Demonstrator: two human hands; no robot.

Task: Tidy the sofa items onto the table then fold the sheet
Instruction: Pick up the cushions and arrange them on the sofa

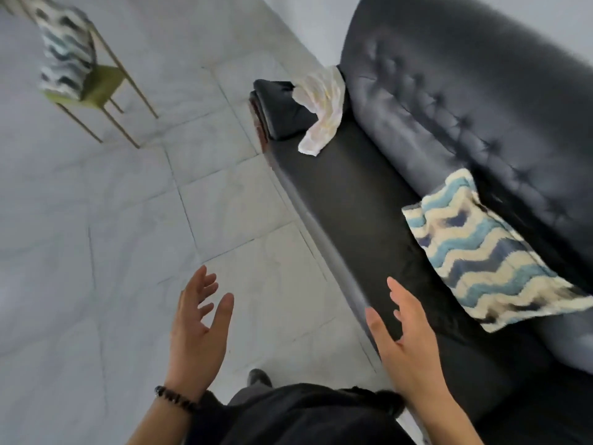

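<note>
As it lies crumpled, the sheet (pixel 322 106) runs — backrest (pixel 449 91) down to seat (pixel 353 203).

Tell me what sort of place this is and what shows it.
Probably a home living room: a dark buttoned sofa with a zigzag cushion on its seat, a pale tiled floor, and a small green chair holding a second cushion.

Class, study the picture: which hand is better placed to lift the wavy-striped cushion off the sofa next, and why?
The right hand. It is open above the front edge of the sofa, close to the cushion, while the left hand is open over the floor, farther away.
</note>
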